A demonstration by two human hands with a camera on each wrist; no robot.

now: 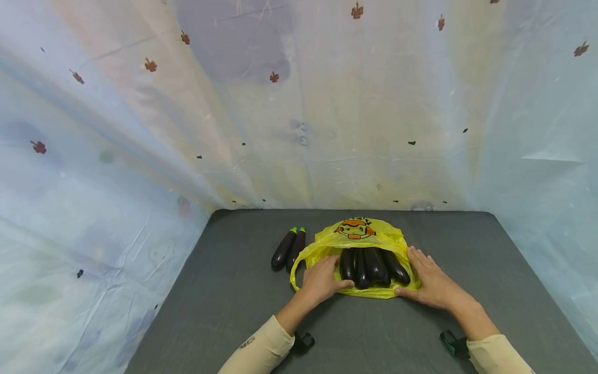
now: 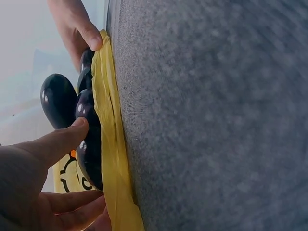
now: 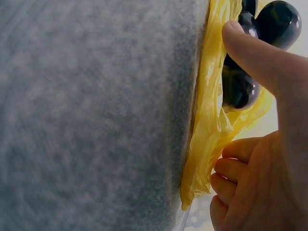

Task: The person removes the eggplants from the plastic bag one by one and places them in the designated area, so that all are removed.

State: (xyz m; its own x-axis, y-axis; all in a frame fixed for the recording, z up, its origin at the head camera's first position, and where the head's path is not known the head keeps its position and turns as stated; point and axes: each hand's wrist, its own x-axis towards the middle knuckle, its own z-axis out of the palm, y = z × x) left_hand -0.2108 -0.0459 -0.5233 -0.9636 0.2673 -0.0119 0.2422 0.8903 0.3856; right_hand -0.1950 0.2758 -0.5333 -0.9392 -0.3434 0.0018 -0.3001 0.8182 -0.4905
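A yellow plastic bag (image 1: 374, 292) with a printed cartoon face lies on the table, its mouth toward me. Inside, several dark eggplants (image 1: 374, 264) are packed side by side, blunt ends facing out. My left hand (image 1: 321, 279) is at the left side of the mouth; its thumb touches an eggplant (image 2: 89, 159) and its extended fingers lie along the bag's side. Over on the right, my right hand (image 1: 434, 283) rests against the bag's outside, fingers loosely extended. Its thumb (image 3: 250, 48) touches the bag's lower rim.
Two more eggplants (image 1: 282, 252) with green stem ends lie left of the bag. The dark grey table (image 1: 224, 311) extends around it. Behind and at the sides hangs a pale patterned sheet (image 1: 336, 114). Black straps (image 1: 304, 343) circle the wrists.
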